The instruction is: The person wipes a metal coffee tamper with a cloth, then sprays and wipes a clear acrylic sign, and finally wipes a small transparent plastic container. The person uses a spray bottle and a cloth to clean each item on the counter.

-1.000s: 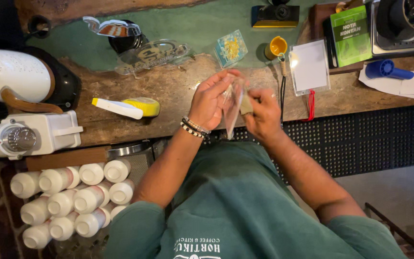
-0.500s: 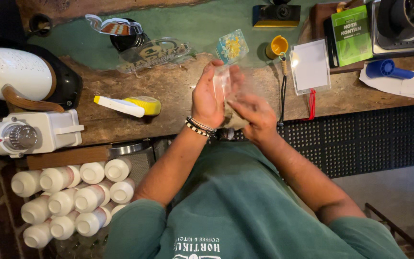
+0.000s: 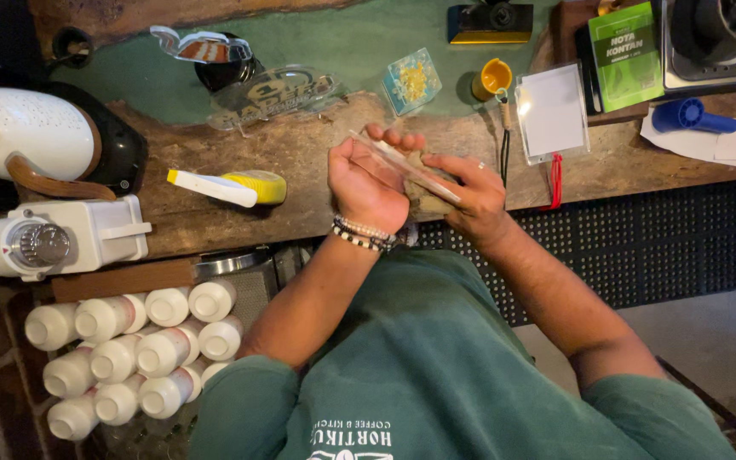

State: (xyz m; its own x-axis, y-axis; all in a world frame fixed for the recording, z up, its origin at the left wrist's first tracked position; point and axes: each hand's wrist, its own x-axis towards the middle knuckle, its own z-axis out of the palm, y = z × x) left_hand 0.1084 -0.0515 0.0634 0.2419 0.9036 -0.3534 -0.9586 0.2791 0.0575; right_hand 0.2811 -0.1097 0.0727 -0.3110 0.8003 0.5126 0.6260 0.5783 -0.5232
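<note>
Both hands are raised over the front edge of a wooden counter (image 3: pixel 300 170), holding a small clear plastic bag (image 3: pixel 411 168) between them. My left hand (image 3: pixel 368 183), with beaded bracelets at the wrist, grips the bag's left end with fingers curled over its top. My right hand (image 3: pixel 470 192), a ring on one finger, supports the bag's right end from below. The bag lies flat and tilted, and something brownish shows beneath it; what that is I cannot tell.
A white and yellow tool (image 3: pixel 223 186) lies left of my hands. A white appliance (image 3: pixel 53 243) and a white kettle (image 3: pixel 23 136) stand at far left, with several white-capped bottles (image 3: pixel 129 341) below. Behind are a clear box of yellow bits (image 3: pixel 412 81), a yellow cup (image 3: pixel 493 78), a badge holder (image 3: pixel 551 111) and a blue scoop (image 3: pixel 692 117).
The hands have shifted from holding the bag upright between them to laying it flatter and tilted, the left hand curling over its top and the right hand moving beneath it.
</note>
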